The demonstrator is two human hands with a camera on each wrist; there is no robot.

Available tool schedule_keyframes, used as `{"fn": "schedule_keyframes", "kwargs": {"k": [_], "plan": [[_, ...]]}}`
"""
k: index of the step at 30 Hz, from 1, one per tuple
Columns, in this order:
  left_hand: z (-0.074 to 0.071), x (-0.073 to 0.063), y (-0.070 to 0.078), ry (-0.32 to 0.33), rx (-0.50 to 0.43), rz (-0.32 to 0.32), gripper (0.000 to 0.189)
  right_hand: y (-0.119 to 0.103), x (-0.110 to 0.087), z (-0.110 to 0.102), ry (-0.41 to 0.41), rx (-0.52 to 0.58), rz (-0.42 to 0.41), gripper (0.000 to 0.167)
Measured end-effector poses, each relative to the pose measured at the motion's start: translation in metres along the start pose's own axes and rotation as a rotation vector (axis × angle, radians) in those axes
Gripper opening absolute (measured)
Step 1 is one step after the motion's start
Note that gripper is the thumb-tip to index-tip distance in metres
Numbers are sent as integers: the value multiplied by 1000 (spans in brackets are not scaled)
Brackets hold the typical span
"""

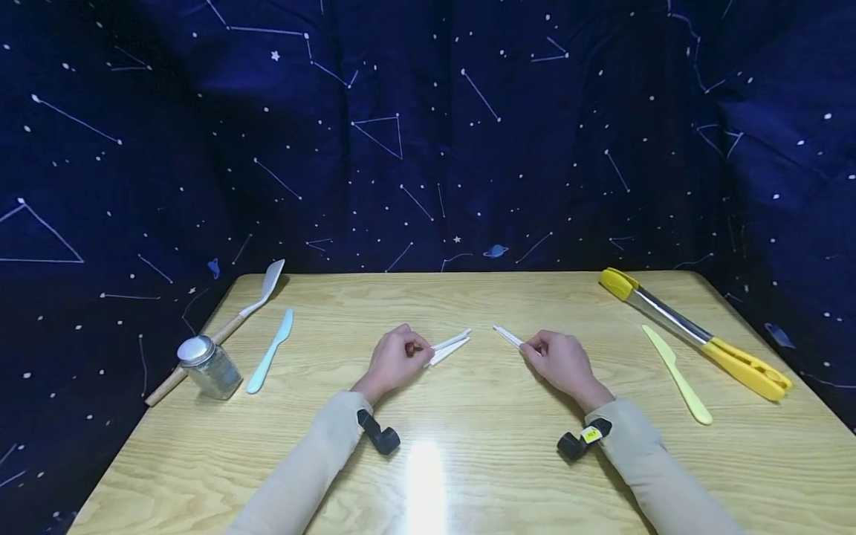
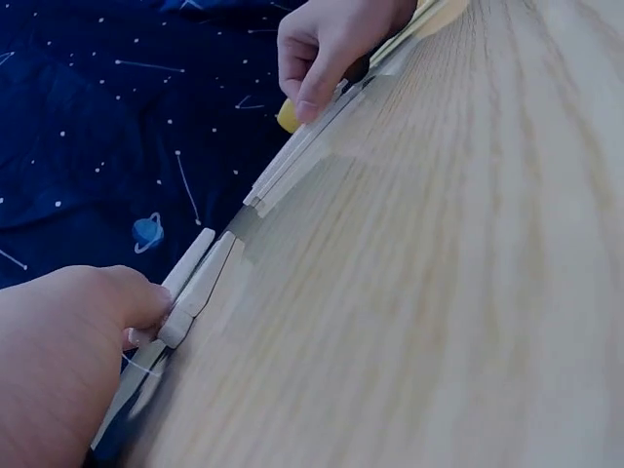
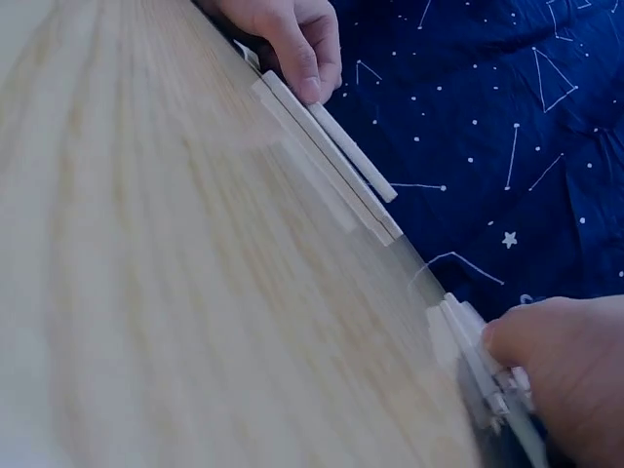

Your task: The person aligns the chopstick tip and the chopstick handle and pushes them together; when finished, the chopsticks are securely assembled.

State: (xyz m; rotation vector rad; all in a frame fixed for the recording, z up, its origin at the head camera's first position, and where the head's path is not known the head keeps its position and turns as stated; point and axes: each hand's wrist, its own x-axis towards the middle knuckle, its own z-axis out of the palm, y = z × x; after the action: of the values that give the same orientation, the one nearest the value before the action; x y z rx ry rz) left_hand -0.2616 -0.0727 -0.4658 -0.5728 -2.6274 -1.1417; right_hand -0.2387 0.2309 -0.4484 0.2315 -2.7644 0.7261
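My left hand (image 1: 400, 358) pinches a slim white stick (image 1: 453, 339) between thumb and fingertips, low over the table, its free end pointing towards the middle. A second white stick (image 3: 331, 156) lies close along it on the wood. Across a short gap, my right hand (image 1: 559, 361) pinches slim white sticks (image 1: 508, 336) lying side by side, their tips turned towards the left hand's sticks. In the right wrist view the end near my right thumb (image 3: 517, 336) looks uneven, and the fingers hide part of it.
On the left are a wooden-handled spatula (image 1: 230, 327), a glass shaker jar (image 1: 212, 370) with a metal lid, and a light blue knife (image 1: 270, 353). Yellow-ended tongs (image 1: 695, 334) and a pale yellow knife (image 1: 678, 375) lie on the right. A dark starry cloth (image 1: 428, 148) hangs behind the table.
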Motion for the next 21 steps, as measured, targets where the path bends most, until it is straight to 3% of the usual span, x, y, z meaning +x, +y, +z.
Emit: {"fn": "schedule_keyframes", "kwargs": {"k": [8, 17, 21], "plan": [[-1, -5, 0, 89, -61, 73, 11, -2, -5, 6, 136, 65, 16, 16], [0, -5, -1, 176, -79, 63, 10, -1, -6, 10, 370, 185, -67, 9], [-2, -3, -1, 202, -126, 33, 12, -1, -3, 12, 389, 229, -106, 7]]}}
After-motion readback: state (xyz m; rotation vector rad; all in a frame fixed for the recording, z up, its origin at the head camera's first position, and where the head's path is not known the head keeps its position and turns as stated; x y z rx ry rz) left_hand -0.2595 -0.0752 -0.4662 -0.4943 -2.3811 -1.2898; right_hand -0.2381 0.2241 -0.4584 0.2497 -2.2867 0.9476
